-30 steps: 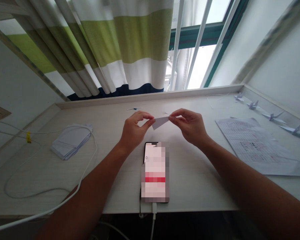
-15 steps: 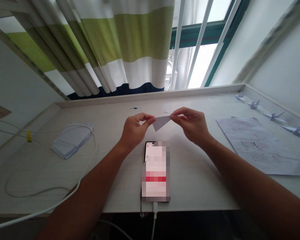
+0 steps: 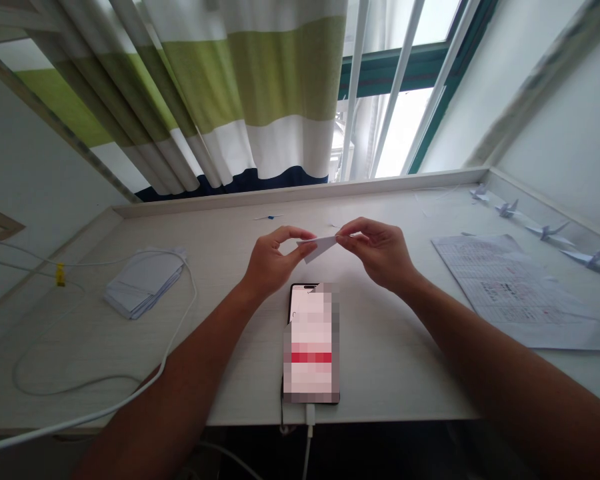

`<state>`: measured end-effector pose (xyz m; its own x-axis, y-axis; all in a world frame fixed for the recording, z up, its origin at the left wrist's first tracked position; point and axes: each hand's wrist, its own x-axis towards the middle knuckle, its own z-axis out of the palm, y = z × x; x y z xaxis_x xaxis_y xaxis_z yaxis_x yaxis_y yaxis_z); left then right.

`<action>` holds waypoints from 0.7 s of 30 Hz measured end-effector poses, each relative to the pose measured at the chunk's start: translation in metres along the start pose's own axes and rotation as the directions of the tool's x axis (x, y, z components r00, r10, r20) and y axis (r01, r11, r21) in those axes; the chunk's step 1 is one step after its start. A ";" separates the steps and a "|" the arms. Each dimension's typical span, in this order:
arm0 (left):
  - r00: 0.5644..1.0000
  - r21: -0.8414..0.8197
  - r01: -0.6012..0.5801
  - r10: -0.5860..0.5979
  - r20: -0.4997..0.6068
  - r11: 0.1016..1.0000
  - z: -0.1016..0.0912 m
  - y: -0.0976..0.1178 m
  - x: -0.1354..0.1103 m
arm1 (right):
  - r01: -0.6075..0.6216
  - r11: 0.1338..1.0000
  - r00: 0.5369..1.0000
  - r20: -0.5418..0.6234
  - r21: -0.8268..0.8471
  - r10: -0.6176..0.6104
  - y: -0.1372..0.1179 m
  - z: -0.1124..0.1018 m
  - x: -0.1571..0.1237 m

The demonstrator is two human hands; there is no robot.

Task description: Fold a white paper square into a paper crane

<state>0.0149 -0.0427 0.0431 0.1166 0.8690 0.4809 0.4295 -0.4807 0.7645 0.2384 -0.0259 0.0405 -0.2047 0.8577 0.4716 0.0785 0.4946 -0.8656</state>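
Observation:
A small folded piece of white paper (image 3: 321, 247), triangular in outline, is held up between both hands above the desk. My left hand (image 3: 275, 259) pinches its left side between thumb and forefinger. At the paper's right corner, my right hand (image 3: 377, 252) grips it with thumb and fingertips. Just below, nearer to me, lies a phone (image 3: 311, 343) with a lit, blurred screen and a white cable plugged into its bottom edge.
Several folded paper cranes (image 3: 547, 231) line the desk's right edge, beside printed sheets (image 3: 515, 287). On the left lies a stack of white paper (image 3: 143, 283), with a white cable (image 3: 193, 293) looping over it and across my left forearm. A raised rim (image 3: 300, 193) borders the desk's back.
The folded paper has tilted and now looks flatter. My left fingers have slid a little rightward over its edge, and my right hand has shifted slightly left.

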 end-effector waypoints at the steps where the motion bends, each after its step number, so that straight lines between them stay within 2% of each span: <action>1: 1.000 -0.006 -0.004 0.004 -0.002 1.000 0.000 0.000 0.000 | 0.001 1.000 1.000 0.004 0.001 -0.001 0.000 0.000 0.000; 13: 0.996 -0.090 0.061 -0.066 -0.065 0.994 0.004 -0.003 -0.003 | 0.021 1.000 1.000 -0.003 -0.019 -0.021 0.001 0.000 -0.001; 21: 0.995 0.048 -0.095 0.097 -0.040 0.994 0.002 -0.007 -0.002 | 0.002 1.000 1.000 -0.015 -0.015 -0.002 0.002 0.000 0.000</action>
<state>0.0135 -0.0406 0.0361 0.1213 0.8131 0.5694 0.4589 -0.5546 0.6942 0.2383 -0.0251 0.0386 -0.1901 0.8586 0.4761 0.0925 0.4985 -0.8620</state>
